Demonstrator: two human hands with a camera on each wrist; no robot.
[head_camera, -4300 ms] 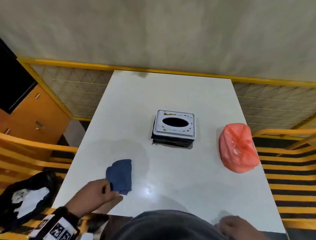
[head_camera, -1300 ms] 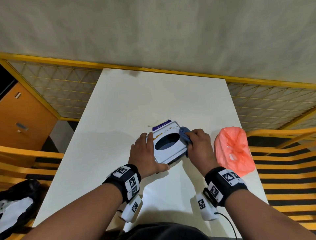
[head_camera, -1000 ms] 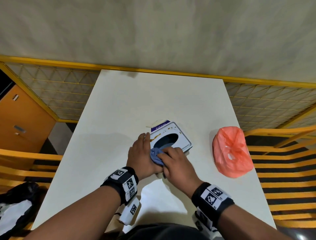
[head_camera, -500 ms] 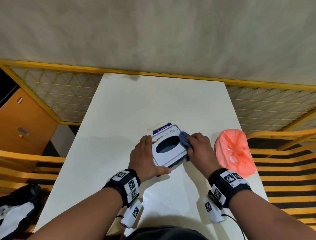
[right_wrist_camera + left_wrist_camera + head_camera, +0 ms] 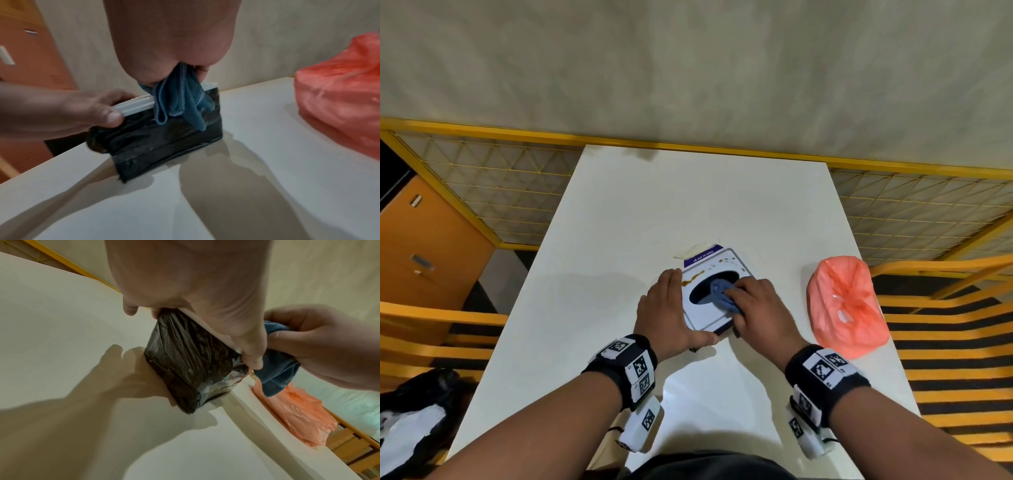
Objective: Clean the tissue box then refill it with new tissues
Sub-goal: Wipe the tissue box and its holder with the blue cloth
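I see the tissue box [image 5: 717, 284] sitting near the middle of the white, glossy tabletop [image 5: 688, 205], turned at an angle. Its lid is a flat, pale plastic square with rounded corners and a dark oval opening; a brownish-orange smear runs along its far and left edges. Below the lid, the wrist views show the body wrapped in crinkled, shiny black plastic film [image 5: 164, 139].

My left hand [image 5: 666, 311] has its grip clamped on the box's left side: fingers lie along the edge and the thumb curls round the near corner, pressing on the black film [image 5: 193, 356].

My right hand [image 5: 760, 308] has its grip closed round a blue cloth [image 5: 719, 294], a soft, bunched microfibre with stitched hems. The cloth is pressed on the lid, over the right part of the oval opening, and its loose folds hang down over the box's near side [image 5: 180, 100].

To the right, well apart from the box, lies a salmon-pink plastic bag [image 5: 846, 305], thin and wrinkled, lumpy in shape and knotted on top. Yellow railings with wire mesh [image 5: 493, 192] edge the space past the tabletop, and an orange cabinet [image 5: 424, 246] stands at far left.
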